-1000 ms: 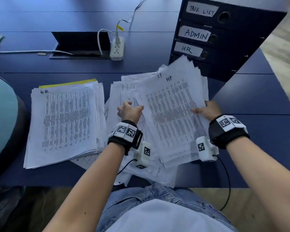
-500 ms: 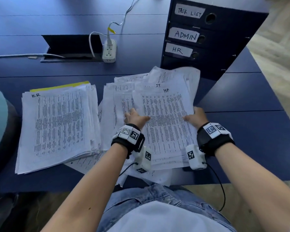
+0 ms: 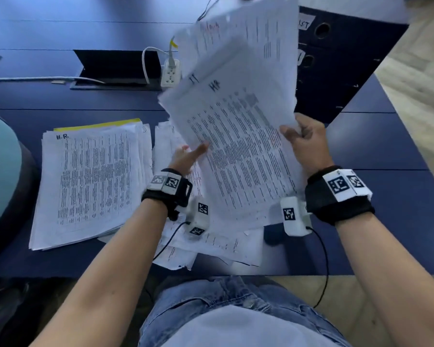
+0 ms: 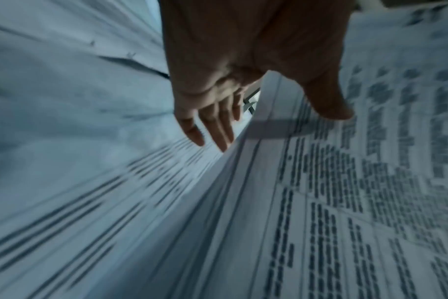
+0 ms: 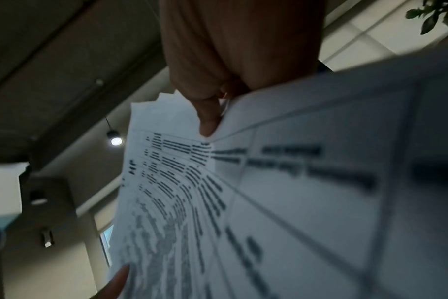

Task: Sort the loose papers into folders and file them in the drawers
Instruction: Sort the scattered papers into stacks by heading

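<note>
A thick sheaf of printed papers [image 3: 236, 136], its top sheet marked "HR", is lifted off the table and tilted up toward the drawers. My right hand [image 3: 293, 136] grips its right edge, thumb on top; the right wrist view shows a finger of my right hand [image 5: 218, 113] curled under the sheaf [image 5: 269, 202]. My left hand [image 3: 194, 152] reaches to the left edge with straight fingers. In the left wrist view the fingers [image 4: 212, 129] lie below the sheaf [image 4: 345, 182] and the thumb touches its top. A neat pile marked "H.R" [image 3: 93, 181] rests on a yellow folder [image 3: 103, 125].
More loose sheets [image 3: 211, 246] lie on the blue table [image 3: 386, 196] under the lifted sheaf. A dark labelled drawer unit [image 3: 336, 71] stands behind it. A power strip [image 3: 171, 73] with cables and a cable hatch sit at the back. A teal chair [image 3: 0, 166] is at left.
The sheaf lay flat on the table under both hands. Now the right hand has raised it and tilted it upright, and the left hand has opened at its left edge.
</note>
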The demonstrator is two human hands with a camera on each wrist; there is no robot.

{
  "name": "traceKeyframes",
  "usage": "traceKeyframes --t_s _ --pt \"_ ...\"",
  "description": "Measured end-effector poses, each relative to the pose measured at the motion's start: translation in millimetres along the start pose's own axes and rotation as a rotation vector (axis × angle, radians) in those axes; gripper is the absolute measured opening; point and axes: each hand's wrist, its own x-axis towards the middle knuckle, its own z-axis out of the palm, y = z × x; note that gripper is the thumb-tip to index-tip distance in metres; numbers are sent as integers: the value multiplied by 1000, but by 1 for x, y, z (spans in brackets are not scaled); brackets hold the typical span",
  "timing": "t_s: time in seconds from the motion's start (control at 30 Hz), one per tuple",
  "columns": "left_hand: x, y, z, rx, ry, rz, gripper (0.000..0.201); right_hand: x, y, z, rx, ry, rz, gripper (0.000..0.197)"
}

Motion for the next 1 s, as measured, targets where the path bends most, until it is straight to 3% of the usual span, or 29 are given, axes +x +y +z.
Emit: traceKeyframes --t_s 0.13,0.27,0.37,0.47,0.6,0.8,0.93,1.0 --pt "-14 54 -11 -224 74 367 41 -2 -43 3 166 20 -171 22" --pt "-35 108 -21 -221 187 703 20 -3 -62 22 234 137 -195 65" --pt "-47 118 -22 -166 184 802 19 -4 -55 30 272 183 -152 78" --pt "-48 102 -27 -261 177 734 36 -10 -45 35 303 177 -131 82" --pt "-43 71 -32 -223 102 583 54 -12 -30 40 278 176 -151 59" --pt "-28 26 -27 5 -3 300 46 -13 4 57 260 141 -36 46" --pt "-19 6 -21 80 126 205 38 -14 19 68 175 175 36 26" --pt "-17 4 -20 127 231 184 35 -10 21 69 63 198 46 25"
